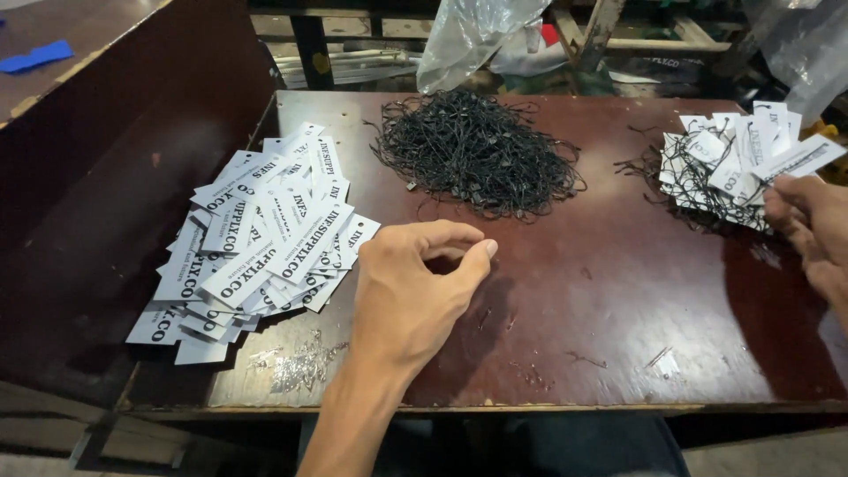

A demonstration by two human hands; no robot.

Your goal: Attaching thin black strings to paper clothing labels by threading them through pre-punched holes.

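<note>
Black strings: a loose tangled heap of thin black loop strings (477,159) lies at the far middle of the table, straight ahead of the left hand and a little to its right.
Left hand: the left hand (415,287) rests on the table near the person's edge, thumb and forefinger curled toward each other with the tips close but a small gap showing; nothing can be made out between them, though a single thin string would be too fine to tell.
Nearer hand: the left hand is clearly closer to the string heap; bare tabletop lies between the two, nothing in the way.
Heap axis: the heap has no real long axis, a rough round mound with stray ends trailing toward the near side.
Right hand: the right hand (808,225) sits at the right edge of view, fingers bent and touching the near edge of the strung tags; whether it grips one I cannot tell.
Strung tags: a pile of white paper tags with black strings already through them (733,163) lies at the far right, well apart from the heap.
Plain tags: a fanned stack of white printed tags (256,243) lies just beside the left hand, on its left.
Table: dark red-brown board (618,309), scuffed, with small bits of string scattered on it.
Behind: clear plastic bags (468,35) hang beyond the far edge.
</note>
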